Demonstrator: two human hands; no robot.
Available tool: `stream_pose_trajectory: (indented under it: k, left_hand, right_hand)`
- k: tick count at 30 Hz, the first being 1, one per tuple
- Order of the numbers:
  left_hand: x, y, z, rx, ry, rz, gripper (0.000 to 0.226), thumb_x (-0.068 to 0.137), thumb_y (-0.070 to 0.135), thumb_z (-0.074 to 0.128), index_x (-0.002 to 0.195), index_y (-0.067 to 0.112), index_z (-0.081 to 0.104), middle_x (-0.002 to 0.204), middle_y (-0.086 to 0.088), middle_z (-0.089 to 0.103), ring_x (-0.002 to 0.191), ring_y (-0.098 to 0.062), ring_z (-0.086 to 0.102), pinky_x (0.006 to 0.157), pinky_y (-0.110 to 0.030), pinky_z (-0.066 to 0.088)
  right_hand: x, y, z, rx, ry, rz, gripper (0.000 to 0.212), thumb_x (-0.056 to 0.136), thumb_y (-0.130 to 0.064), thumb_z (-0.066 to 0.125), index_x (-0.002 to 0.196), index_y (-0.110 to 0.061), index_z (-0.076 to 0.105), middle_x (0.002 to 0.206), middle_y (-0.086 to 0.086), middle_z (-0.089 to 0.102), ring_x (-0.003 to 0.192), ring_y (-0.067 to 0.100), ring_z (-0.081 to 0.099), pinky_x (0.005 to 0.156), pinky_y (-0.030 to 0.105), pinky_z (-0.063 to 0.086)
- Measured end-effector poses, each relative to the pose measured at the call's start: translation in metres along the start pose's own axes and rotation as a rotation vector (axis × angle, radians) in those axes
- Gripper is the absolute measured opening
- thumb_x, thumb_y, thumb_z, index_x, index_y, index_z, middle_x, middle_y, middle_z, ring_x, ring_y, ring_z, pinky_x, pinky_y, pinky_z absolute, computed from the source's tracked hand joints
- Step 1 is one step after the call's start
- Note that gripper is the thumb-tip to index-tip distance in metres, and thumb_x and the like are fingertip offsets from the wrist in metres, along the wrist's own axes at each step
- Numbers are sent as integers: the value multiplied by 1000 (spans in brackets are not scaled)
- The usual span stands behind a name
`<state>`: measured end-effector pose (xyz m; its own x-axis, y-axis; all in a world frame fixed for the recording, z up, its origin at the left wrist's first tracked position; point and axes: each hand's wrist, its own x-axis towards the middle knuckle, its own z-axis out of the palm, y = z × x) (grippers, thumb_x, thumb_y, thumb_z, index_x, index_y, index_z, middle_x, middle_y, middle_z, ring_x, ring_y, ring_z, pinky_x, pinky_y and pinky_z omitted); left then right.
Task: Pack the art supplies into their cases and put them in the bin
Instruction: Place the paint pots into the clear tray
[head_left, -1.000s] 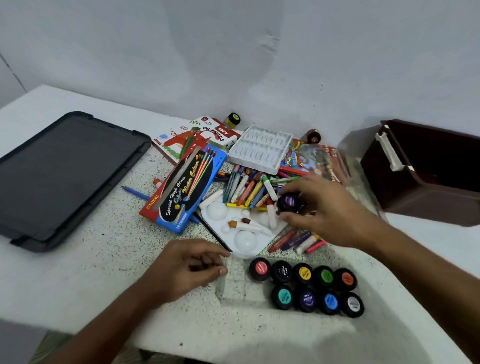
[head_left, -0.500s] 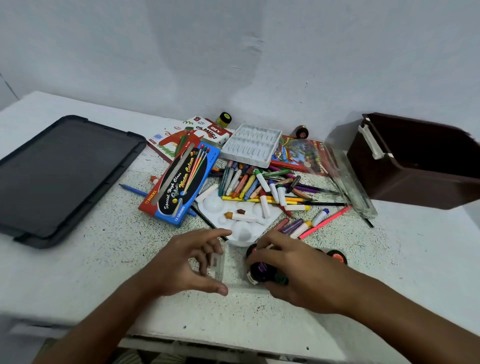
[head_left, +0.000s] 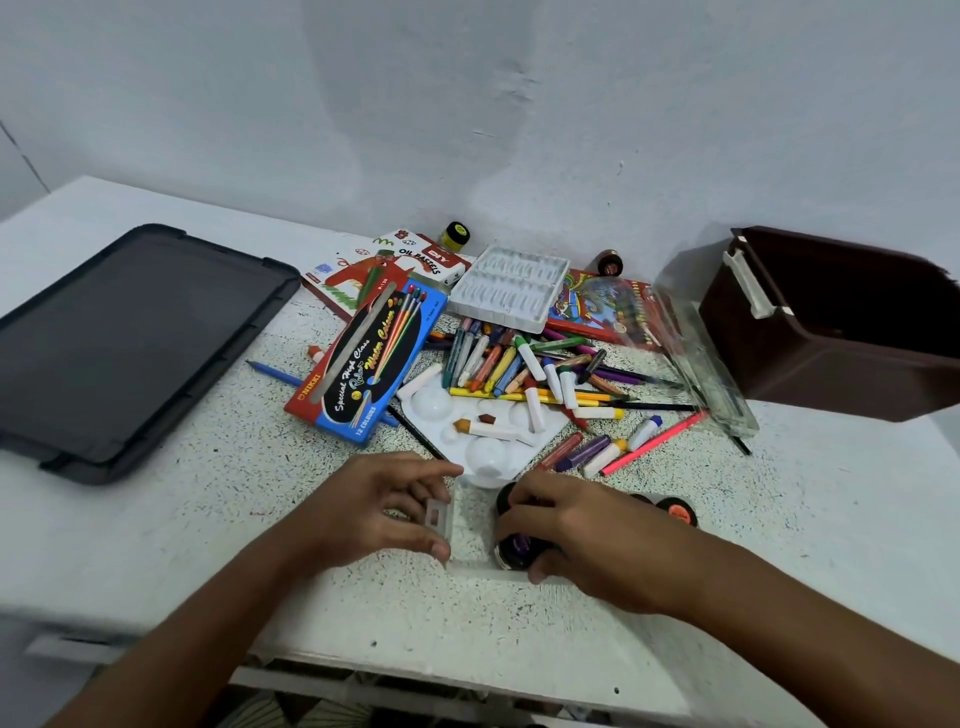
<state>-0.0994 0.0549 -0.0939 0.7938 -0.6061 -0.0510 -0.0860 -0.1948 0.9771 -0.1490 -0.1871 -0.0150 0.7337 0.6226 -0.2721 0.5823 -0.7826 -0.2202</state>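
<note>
Here the right hand (head_left: 587, 535) curls its fingers round a small round paint pot with a purple lid (head_left: 517, 548), holding it down inside a shallow clear plastic case (head_left: 470, 540) that lies near the front edge of the speckled white table (head_left: 208, 519). The left hand (head_left: 374, 512) pinches the case's left end wall between thumb and bent fingers. More black pots sit in the case under the right hand; only one with an orange lid (head_left: 678, 512) shows plainly at its far end.

Just behind the case lies a white moulded palette (head_left: 488, 431) with round wells, some stubby white-wrapped crayons resting on it. Beyond it a loose heap of crayons and pencils (head_left: 524, 364) spreads across the middle of the table. A glossy red-and-blue water colour box (head_left: 371, 361) lies slanted to the left of the heap, an oil pastels carton (head_left: 410, 265) behind it, and a ribbed white plastic tray (head_left: 509, 288) beside that. A long clear case (head_left: 711, 374) lies aslant to the right. At the right edge stands a dark brown plastic bin (head_left: 841, 332) with a cream latch; at the left edge lies its flat dark lid (head_left: 119, 343).
</note>
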Motion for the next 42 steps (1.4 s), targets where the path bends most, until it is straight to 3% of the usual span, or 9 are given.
stream_pose_trajectory:
  k: [8, 12, 19, 22, 25, 28, 32, 36, 42]
  left_hand:
    - [-1, 1, 1, -129, 46, -31, 57, 61, 30, 85, 115, 25, 70, 97, -5, 69, 86, -16, 67, 78, -24, 55]
    - [-2, 5, 3, -155, 88, -58, 39, 77, 12, 69, 116, 10, 67, 91, -14, 69, 76, -23, 66, 73, -28, 55]
    - [-2, 5, 4, -154, 131, -114, 29, 84, 9, 62, 112, 11, 70, 94, -11, 71, 82, -28, 67, 73, -28, 55]
    - [-1, 3, 3, -189, 173, -147, 24, 88, 6, 59, 106, 14, 74, 95, -12, 71, 84, -31, 66, 72, -29, 56]
    - [0, 4, 4, -284, 195, -135, 31, 80, 35, 71, 103, 14, 74, 93, -17, 69, 79, -32, 66, 69, -34, 56]
    - [2, 6, 6, -253, 264, -146, 19, 89, 11, 60, 103, 11, 73, 90, -16, 70, 80, -32, 66, 69, -34, 57]
    - [3, 8, 6, -213, 282, -160, 27, 93, -1, 51, 106, 10, 71, 89, -18, 69, 79, -33, 67, 69, -34, 56]
    - [4, 13, 7, -199, 309, -165, 25, 93, -2, 50, 105, 8, 69, 87, -17, 69, 77, -29, 68, 68, -31, 57]
    - [6, 17, 8, -218, 341, -150, 28, 92, -5, 50, 98, 8, 73, 84, -18, 69, 74, -31, 68, 65, -33, 57]
  right_hand:
    - [3, 5, 8, -19, 44, -70, 36, 92, -14, 59, 125, -27, 57, 125, -3, 44, 106, 21, 53, 76, 41, 53]
    - [3, 6, 5, 40, 42, -66, 35, 92, -24, 60, 127, -27, 58, 126, -2, 45, 108, 18, 52, 83, 38, 51]
    - [7, 21, -8, 222, 82, -15, 28, 90, -27, 63, 118, -24, 65, 114, -3, 55, 101, 11, 54, 88, 24, 44]
    - [20, 50, -27, 230, 252, 105, 23, 91, -30, 62, 113, -25, 67, 102, -5, 62, 91, 8, 55, 83, 25, 44]
    - [46, 103, -48, 181, 436, 312, 25, 92, -21, 60, 116, -18, 67, 101, -1, 66, 81, 9, 54, 71, 23, 39]
    - [72, 168, -67, 142, 524, 519, 31, 92, -21, 57, 123, -17, 61, 112, 6, 67, 93, 20, 61, 75, 22, 39]
    - [101, 233, -86, 44, 410, 666, 38, 91, -23, 54, 129, -20, 49, 115, 19, 62, 104, 36, 57, 90, 41, 45]
    - [121, 261, -94, 36, 256, 746, 48, 96, -50, 43, 140, -32, 35, 132, 13, 57, 117, 34, 53, 105, 44, 33]
    - [148, 275, -95, 39, 137, 744, 52, 100, -51, 29, 147, -30, 27, 150, 4, 39, 138, 30, 34, 114, 48, 10]
